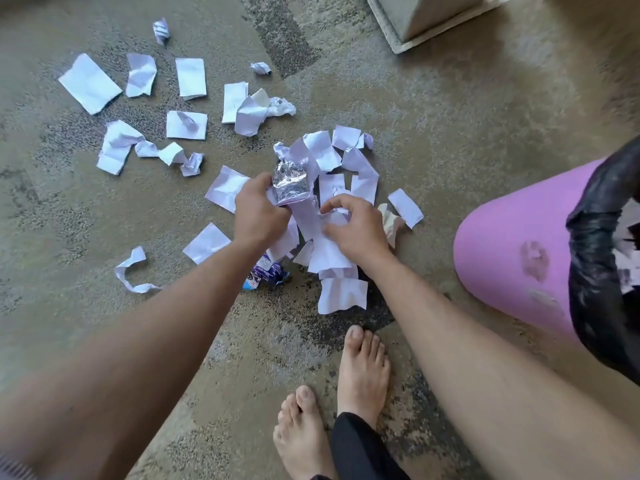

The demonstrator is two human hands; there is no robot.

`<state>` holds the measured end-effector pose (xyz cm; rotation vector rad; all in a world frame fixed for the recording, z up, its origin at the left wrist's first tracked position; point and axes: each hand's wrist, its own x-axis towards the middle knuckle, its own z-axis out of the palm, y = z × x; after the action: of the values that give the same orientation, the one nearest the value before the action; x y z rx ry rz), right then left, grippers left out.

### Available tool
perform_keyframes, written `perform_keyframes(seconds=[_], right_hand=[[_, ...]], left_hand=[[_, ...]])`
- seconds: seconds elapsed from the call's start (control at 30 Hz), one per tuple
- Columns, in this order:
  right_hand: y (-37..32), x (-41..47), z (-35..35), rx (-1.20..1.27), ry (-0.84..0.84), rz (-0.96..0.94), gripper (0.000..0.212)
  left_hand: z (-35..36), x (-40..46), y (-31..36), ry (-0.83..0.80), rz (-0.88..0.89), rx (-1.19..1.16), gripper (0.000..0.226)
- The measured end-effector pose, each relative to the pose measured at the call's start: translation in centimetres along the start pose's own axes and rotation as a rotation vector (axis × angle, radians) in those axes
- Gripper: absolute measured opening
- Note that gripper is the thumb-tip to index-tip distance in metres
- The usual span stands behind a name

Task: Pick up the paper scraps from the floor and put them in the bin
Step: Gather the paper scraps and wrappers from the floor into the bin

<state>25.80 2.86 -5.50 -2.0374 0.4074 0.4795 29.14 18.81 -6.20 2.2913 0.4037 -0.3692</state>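
Note:
Several white paper scraps (pixel 188 77) lie scattered over the carpet, with a denser pile (pixel 349 161) in the middle. My left hand (pixel 258 211) grips a crumpled silver foil wrapper (pixel 289 183) together with a few white scraps. My right hand (pixel 353 226) presses down on a long white scrap (pixel 327 251) in the pile, fingers curled around it. The purple bin (pixel 512 244), lined with a black bag (pixel 595 237), stands at the right, with some scraps visible inside.
A blue printed wrapper (pixel 265 275) lies under my left forearm. My bare feet (pixel 332 403) stand at the bottom centre. A grey furniture base (pixel 426 19) sits at the top right. The carpet (pixel 450 133) between pile and bin is bare.

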Motion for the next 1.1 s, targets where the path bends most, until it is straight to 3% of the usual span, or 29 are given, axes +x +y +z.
perform_keyframes(seconds=[0.2,0.53,0.77,1.1], right_hand=[[-3.4,-6.4,-4.7,0.220,0.080,0.025,0.022],[-9.3,-16.5,-14.9,0.477,0.256,0.018,0.025],[-8.6,-22.1,-23.7,0.575,0.499,0.080,0.022],[-3.6,-23.8,-32.2,0.722,0.718,0.329,0.028]], left_hand=[[-3.6,-6.3,4.6,0.047,-0.144,-0.250,0.025],[-10.0,-15.6,17.5,-0.130,-0.156,-0.497,0.017],[-8.1,-19.4,26.1,-0.387,-0.026,-0.408,0.026],[-0.2,-21.6,33.9,-0.679,0.156,-0.203,0.036]])
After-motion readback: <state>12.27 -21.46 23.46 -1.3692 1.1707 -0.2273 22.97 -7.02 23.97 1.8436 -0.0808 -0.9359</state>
